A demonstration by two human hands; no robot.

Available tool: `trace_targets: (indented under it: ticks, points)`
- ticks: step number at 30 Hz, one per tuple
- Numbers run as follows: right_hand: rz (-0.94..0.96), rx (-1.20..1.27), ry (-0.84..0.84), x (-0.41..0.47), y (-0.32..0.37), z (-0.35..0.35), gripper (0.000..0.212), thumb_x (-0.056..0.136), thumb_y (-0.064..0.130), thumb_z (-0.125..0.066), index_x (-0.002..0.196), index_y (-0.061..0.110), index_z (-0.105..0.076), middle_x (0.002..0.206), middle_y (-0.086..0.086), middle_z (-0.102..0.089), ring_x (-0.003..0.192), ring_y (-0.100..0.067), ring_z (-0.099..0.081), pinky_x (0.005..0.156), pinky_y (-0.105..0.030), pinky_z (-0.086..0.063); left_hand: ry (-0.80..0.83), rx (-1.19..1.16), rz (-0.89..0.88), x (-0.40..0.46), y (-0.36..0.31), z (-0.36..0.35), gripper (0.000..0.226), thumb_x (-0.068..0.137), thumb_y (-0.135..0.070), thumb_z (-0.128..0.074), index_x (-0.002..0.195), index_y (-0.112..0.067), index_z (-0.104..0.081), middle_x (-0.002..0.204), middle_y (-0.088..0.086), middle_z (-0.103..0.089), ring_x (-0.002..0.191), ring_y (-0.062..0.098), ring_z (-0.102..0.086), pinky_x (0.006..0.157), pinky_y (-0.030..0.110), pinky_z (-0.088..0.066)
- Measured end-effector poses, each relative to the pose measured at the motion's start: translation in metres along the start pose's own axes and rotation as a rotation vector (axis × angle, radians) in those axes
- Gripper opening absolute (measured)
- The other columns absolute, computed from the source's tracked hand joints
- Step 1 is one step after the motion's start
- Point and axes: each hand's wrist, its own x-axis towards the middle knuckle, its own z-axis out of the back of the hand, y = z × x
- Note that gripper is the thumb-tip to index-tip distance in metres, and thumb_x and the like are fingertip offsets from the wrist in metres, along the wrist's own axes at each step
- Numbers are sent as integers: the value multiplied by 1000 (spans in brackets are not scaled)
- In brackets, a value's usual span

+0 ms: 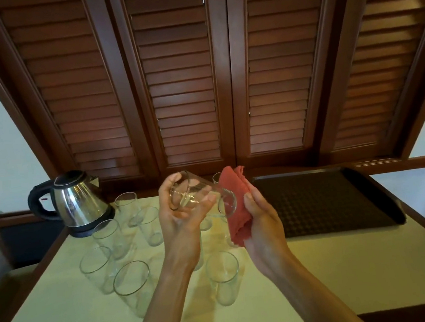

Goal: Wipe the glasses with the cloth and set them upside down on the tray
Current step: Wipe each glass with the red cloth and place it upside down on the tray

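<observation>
Left hand (182, 211) is gripping a glass (201, 194) sideways, just left of the tray (383, 195); right hand (260, 218) is clutching the cloth (236, 197) at its rim. Risk: smooth glass slipping onto glasses standing underneath.

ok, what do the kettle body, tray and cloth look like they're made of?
Kettle: polished metal, probably stainless steel, given its mirror-like reflections; black, likely plastic handle.
Tray: dark and matte with a raised grid texture, plastic or rubber, can't tell which.
Cloth: red woven fabric, soft folds, frayed edge.
</observation>
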Motion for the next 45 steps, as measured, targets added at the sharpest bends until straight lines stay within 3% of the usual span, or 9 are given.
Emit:
trace_targets:
  ticks: [5, 10, 18, 24, 28, 33, 36, 40, 45]
  points:
    - [-68, 27, 39, -13, -6, -3, 44, 95, 18, -52, 138, 15, -59, 128, -13, -70, 122, -28, -64, 105, -41, -48, 2, -56, -26, 7, -10, 0, 75, 67, -20, -87, 133, -29, -53, 117, -2, -71, 114, 37, -73, 97, 55, -58]
    - [-64, -85, 0, 2, 4, -7, 34, 108, 21, -40, 135, 24, -61, 123, -6, -73, 117, -21, -67, 92, -32, -54, 20, -93, 12, -5, -11, -2, 75, 65, -21, -87, 131, -30, -54, 123, 8, -68, 115, 39, -72, 95, 50, -59]
    - [-136, 50, -69, 4, 12, -11, 36, 109, 17, -36, 134, 20, -62, 129, -10, -69, 121, -23, -63, 100, -36, -48, -9, -9, -1, 3, -2, 5, 76, 71, -14, -93, 133, -31, -53, 124, 2, -68, 127, 20, -67, 106, 40, -56]
    - [-352, 131, -239, 20, 15, 2, 31, 106, 4, -36, 110, -8, -64, 92, -21, -70, 82, -25, -65, 87, -34, -57, -5, 198, 43, -13, 12, 16, 80, 56, -33, -95, 126, -21, -58, 121, -3, -74, 116, 12, -68, 100, 34, -54]
    - [-68, -18, -194, 23, 26, -11, 30, 108, 19, -40, 131, 18, -61, 125, -15, -67, 114, -28, -64, 107, -46, -47, 19, 307, 99, -16, 9, 10, 63, 57, -22, -99, 110, -21, -64, 109, -13, -77, 96, 7, -73, 87, 30, -60]
    - [743, -779, 59, 5, -6, -16, 47, 110, 22, -35, 154, 35, -31, 163, 11, -32, 150, -10, -32, 122, -33, -31, 111, 109, 235, -17, -6, -8, 50, 85, -43, -74, 129, -19, -71, 125, 0, -76, 125, 19, -68, 110, 43, -49]
    - [829, -922, 243, -6, -35, 2, 51, 109, 7, -36, 156, 26, -29, 168, 11, -20, 156, -12, -14, 126, -32, -17, 140, -36, 272, -16, -9, -5, 47, 101, -40, -50, 137, -14, -67, 135, 11, -71, 133, 29, -62, 113, 49, -45]
    - [752, -896, 164, 6, -20, -2, 50, 110, 29, -31, 159, 33, -23, 166, 14, -23, 152, -19, -29, 121, -47, -33, 114, -45, 282, -21, -9, -6, 53, 98, -43, -47, 139, -14, -64, 134, 8, -71, 126, 28, -66, 105, 45, -49]
    - [908, -1136, 310, -4, -35, -3, 47, 111, 26, -24, 157, 17, -31, 168, 3, -22, 156, -17, -15, 127, -33, -15, 67, -155, 330, -18, -8, 0, 49, 105, -42, -42, 134, -13, -69, 136, 13, -70, 134, 29, -61, 114, 48, -43]
